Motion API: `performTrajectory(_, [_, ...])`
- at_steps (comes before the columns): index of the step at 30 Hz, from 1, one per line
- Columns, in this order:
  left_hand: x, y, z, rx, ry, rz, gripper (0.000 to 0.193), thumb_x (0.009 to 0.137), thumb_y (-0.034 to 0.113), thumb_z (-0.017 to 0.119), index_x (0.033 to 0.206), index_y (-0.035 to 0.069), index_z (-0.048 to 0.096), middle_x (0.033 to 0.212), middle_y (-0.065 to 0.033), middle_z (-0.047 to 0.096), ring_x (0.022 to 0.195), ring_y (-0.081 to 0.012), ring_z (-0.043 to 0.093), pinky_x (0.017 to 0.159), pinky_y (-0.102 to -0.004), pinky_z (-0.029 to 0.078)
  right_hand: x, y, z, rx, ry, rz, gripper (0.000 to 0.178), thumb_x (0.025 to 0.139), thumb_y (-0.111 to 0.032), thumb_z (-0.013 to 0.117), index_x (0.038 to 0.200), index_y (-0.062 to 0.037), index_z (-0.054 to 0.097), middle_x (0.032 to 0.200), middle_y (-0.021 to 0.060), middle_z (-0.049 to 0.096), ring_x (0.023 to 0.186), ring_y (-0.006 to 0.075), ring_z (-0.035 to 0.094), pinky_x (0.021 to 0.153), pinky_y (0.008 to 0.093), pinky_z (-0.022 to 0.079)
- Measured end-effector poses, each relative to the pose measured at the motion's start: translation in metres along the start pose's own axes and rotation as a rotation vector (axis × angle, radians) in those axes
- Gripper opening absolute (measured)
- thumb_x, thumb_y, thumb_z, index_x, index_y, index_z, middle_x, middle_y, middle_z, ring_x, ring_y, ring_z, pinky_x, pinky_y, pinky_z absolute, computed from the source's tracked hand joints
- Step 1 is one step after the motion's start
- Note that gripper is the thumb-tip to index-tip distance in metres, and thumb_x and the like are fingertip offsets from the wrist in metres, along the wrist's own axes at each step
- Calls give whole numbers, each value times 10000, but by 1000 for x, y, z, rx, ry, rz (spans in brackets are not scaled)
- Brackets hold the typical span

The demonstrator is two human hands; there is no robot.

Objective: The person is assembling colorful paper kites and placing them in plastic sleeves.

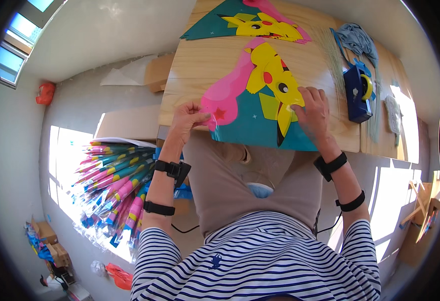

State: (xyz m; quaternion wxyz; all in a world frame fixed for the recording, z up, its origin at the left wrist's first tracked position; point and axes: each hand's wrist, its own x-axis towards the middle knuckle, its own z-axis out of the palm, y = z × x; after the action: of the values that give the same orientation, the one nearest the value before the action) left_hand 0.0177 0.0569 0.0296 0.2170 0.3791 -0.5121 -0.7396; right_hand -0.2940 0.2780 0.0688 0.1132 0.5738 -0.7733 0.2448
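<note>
A thin printed kite sheet in pink, dark green and yellow, with a large cartoon figure, lies in front of me and hangs slightly past the near table edge. My left hand pinches its pink left corner, beside a red star, between thumb and fingers. At the right side my right hand grips the sheet's edge, thumb on top of the yellow part; the edge under the palm is hidden. Farther back sits a stack of matching kite sheets.
On the right of the wooden table stand a dark blue tape dispenser with yellow tape, thin rods and a grey-blue cloth. Many rolled, plastic-wrapped kites pile up at my left. Cardboard lies beyond them.
</note>
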Motion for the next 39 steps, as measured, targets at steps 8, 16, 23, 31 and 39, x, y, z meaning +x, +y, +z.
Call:
performTrajectory(8, [6,-3,60,-134,-77,75,184,879,69,809,852,105,631,835,13,679,723,-73,653,585,-221,520,19,-131,52,1060,-372,341,203,848,-164,804,949,-10,718,758,43,674,599,136,590,571,282,481])
performTrajectory(16, [12,20,1,63,39,93,229,841,119,856,842,114,627,716,45,626,599,-41,545,492,-211,399,42,-5,15,1244,-83,766,101,926,-80,726,858,-9,704,687,23,657,502,58,515,476,211,379])
performTrajectory(23, [60,58,-156,1052,657,321,307,709,172,889,730,50,609,674,-62,630,643,-204,607,612,-377,483,-55,253,-132,568,454,895,134,938,-153,750,866,-54,695,652,-39,580,499,24,461,452,195,286])
performTrajectory(31, [175,149,-106,1254,873,425,302,810,343,829,811,100,649,791,-82,701,759,-259,678,725,-434,509,-160,223,-117,608,498,1121,151,975,-164,712,860,-70,683,667,-18,612,471,37,475,444,204,295])
performTrajectory(39, [265,206,-12,898,689,575,388,847,310,808,1098,40,688,1052,-144,725,995,-290,686,912,-406,524,-196,92,-81,743,-55,1396,129,972,-131,672,885,-36,669,720,52,681,509,106,608,452,227,392])
